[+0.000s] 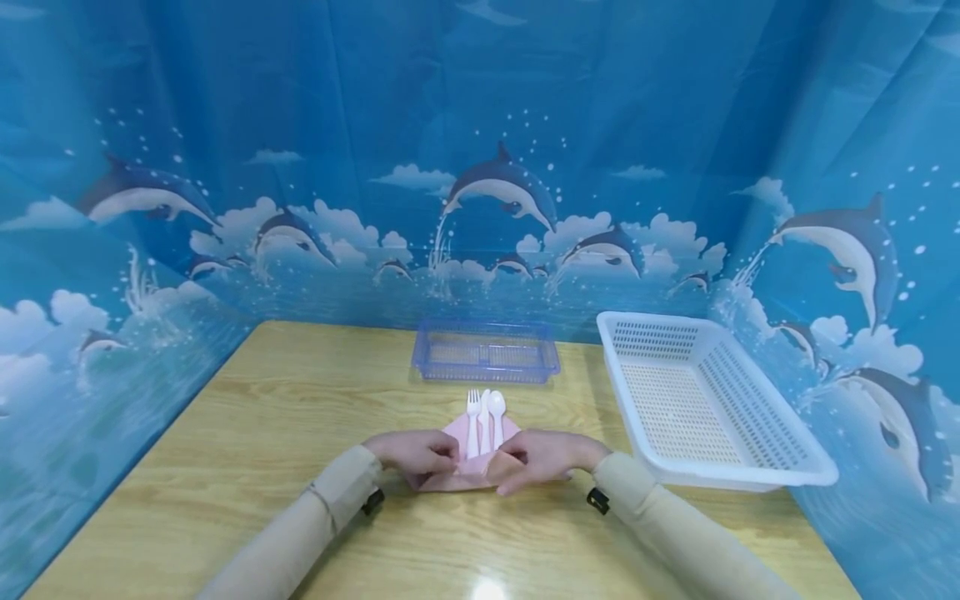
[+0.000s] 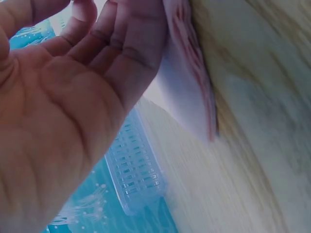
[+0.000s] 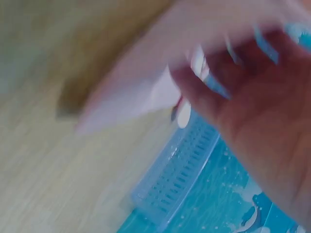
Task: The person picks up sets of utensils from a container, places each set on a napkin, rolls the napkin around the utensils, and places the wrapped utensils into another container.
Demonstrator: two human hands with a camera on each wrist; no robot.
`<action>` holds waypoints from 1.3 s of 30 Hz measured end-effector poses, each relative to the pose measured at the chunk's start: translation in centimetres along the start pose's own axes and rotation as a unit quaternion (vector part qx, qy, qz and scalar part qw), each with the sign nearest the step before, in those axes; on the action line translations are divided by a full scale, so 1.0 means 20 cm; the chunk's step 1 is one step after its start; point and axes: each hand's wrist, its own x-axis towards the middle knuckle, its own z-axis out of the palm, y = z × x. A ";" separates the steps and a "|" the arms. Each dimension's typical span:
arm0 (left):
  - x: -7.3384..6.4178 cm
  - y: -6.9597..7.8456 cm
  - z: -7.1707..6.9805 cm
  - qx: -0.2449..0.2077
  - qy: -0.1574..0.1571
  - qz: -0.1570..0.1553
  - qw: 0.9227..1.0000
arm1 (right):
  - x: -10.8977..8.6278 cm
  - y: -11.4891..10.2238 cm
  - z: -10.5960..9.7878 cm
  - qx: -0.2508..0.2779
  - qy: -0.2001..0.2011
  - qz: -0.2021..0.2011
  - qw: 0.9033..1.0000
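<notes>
A pink napkin [image 1: 457,482] lies on the table between the two hands, its near edge folded up over the handles of the white cutlery. The fork [image 1: 473,408], knife [image 1: 485,421] and spoon [image 1: 497,407] lie side by side on it, heads pointing away. At the napkin's left side the left hand [image 1: 417,452] pinches the folded part with curled fingers. The right hand [image 1: 553,454] grips the fold from the right, thumb toward the near edge. Layered napkin edges [image 2: 194,73] show beside the left fingers in the left wrist view; the right wrist view is blurred.
Behind the cutlery stands a translucent blue-purple basket [image 1: 486,354]. A larger white basket [image 1: 720,479] sits at the right of the wooden table [image 1: 315,392]. A blue dolphin-print curtain [image 1: 375,100] surrounds the table's back and sides.
</notes>
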 end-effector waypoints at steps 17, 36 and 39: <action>0.05 0.00 -0.03 0.099 0.104 0.025 0.989 | -0.01 0.06 0.00 0.041 0.124 0.061 0.990; 0.14 -0.02 -0.02 0.118 0.171 0.009 0.978 | 0.07 0.11 0.01 0.083 0.179 0.114 0.974; 0.15 -0.01 -0.02 0.117 0.178 -0.003 0.977 | 0.08 0.10 0.01 0.085 0.189 0.124 0.970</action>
